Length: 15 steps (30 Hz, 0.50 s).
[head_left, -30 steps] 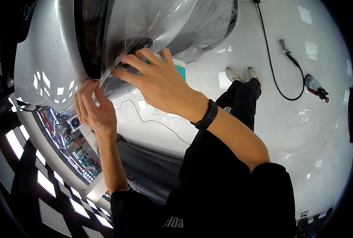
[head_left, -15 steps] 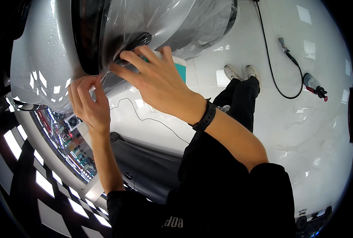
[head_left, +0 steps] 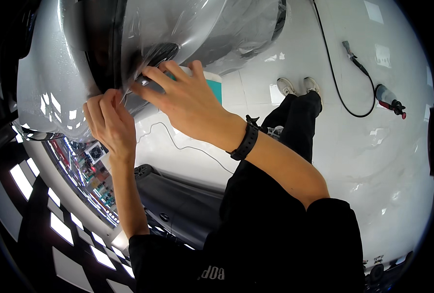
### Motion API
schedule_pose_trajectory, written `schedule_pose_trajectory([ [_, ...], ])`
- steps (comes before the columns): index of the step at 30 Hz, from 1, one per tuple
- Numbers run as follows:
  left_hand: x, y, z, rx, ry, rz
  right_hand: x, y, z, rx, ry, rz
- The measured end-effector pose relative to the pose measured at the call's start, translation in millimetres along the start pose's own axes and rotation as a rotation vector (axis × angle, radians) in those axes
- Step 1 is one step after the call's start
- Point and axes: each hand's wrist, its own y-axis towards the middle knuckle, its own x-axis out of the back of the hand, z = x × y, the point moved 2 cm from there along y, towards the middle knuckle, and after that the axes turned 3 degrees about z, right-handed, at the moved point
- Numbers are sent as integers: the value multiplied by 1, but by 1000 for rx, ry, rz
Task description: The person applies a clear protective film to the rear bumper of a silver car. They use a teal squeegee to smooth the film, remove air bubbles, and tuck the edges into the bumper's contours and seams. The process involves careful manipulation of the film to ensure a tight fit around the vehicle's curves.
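A silver car body at the upper left carries water droplets, and clear plastic film lies wrinkled over part of it. A glossy dark panel runs down between silver areas. At the lower end of that panel my left hand is closed, its thumb and forefinger pinching a strip of the film. My right hand, with a black band on the wrist, reaches over the film just to the right. Its fingers are spread and bent, the nearest fingertips close to my left hand's pinch. What its fingertips touch is partly hidden.
A white and teal box stands behind my right hand. On the pale floor lie a black hose with a spray nozzle, a spray bottle and a thin cord. Another dark car is at the lower left.
The view has shifted slightly. My right hand's fingers have moved a little left and down, and my left hand keeps its pinch on the film.
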Motion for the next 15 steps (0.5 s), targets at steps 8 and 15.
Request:
schedule_pose_trajectory([
  [8, 2, 4, 1, 10, 9, 11, 0, 0, 1, -17, 9, 0],
  [15, 20, 16, -12, 213, -139, 136, 1, 10, 1, -75, 137, 45],
])
